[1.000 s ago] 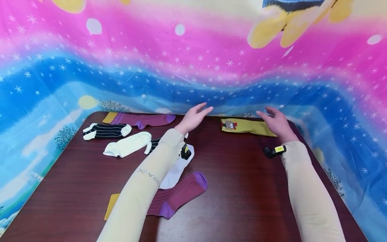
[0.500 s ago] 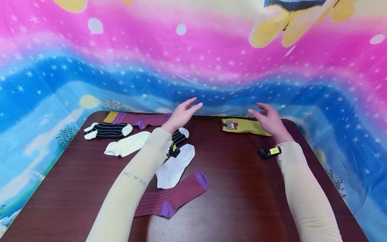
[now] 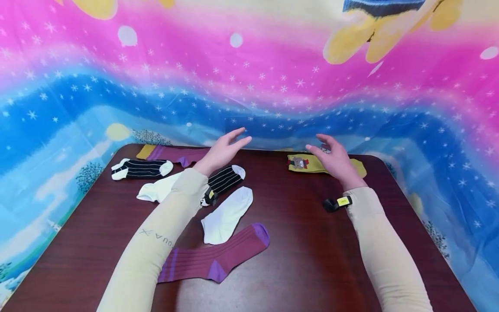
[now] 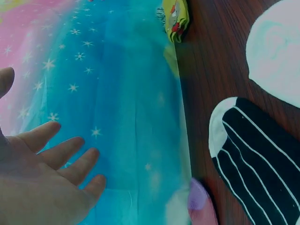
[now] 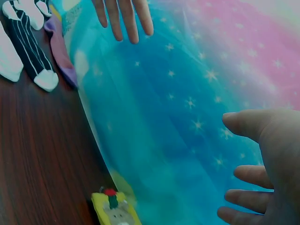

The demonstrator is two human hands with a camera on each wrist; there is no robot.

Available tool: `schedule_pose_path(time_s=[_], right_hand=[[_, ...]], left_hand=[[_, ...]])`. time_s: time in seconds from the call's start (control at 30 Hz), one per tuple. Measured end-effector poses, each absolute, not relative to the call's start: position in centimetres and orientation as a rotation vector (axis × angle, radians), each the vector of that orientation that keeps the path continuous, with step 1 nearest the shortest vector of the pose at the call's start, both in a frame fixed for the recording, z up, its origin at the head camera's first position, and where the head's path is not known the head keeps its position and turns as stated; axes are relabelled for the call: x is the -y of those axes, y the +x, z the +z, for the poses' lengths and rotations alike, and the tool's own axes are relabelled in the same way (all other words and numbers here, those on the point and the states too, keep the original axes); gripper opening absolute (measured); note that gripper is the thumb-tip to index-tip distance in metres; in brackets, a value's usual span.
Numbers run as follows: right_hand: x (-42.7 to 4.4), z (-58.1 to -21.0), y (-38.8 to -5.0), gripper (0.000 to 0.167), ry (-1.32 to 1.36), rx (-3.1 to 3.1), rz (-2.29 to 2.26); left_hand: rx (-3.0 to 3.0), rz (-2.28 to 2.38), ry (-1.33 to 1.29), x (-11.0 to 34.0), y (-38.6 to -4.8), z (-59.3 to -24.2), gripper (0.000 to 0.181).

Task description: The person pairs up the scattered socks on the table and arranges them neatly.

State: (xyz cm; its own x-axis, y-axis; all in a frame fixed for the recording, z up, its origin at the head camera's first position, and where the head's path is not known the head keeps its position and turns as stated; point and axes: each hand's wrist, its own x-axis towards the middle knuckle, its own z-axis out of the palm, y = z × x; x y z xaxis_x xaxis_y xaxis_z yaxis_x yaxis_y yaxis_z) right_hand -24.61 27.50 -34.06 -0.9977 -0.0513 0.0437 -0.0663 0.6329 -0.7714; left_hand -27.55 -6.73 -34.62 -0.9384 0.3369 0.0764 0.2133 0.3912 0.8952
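Note:
My left hand [image 3: 222,152] is in the air over the back of the table, its fingers spread and holding nothing. Beneath that hand and forearm lie a black sock with white stripes [image 3: 227,180], a white sock [image 3: 156,190] and a purple sock with a yellow cuff [image 3: 167,153], each partly covered. Over a mustard-yellow sock [image 3: 298,163] with an animal face hovers my right hand [image 3: 333,159], apart from it in the right wrist view [image 5: 117,211] and hiding its middle in the head view. Its fingers are relaxed, with nothing held.
Another striped sock [image 3: 144,169] lies at the back left. Nearer me are a white sock [image 3: 228,215] and a maroon sock [image 3: 224,258] with purple heel and toe, its cuff end behind my left sleeve. A patterned cloth [image 3: 249,95] hangs around the dark wooden table [image 3: 304,251].
Both hands have shifted left in the air, uncovering more of the striped sock and the right end of the yellow sock. The socks lie as before.

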Motion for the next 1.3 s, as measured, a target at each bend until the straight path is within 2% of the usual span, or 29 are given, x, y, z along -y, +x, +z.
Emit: schedule_pose_path(time_s=[0.57, 1.3], right_hand=[[-24.2, -36.8, -24.7, 0.084, 0.161, 2.8, 1.415], [-16.9, -40.6, -26.2, 0.07, 0.223, 2.78, 1.509]], left_hand=[[-2.62, 1.415, 0.534, 10.5, -26.4, -35.5, 0.072], [-2.741, 1.309, 0.29, 19.0, -27.9, -37.6, 0.078]])
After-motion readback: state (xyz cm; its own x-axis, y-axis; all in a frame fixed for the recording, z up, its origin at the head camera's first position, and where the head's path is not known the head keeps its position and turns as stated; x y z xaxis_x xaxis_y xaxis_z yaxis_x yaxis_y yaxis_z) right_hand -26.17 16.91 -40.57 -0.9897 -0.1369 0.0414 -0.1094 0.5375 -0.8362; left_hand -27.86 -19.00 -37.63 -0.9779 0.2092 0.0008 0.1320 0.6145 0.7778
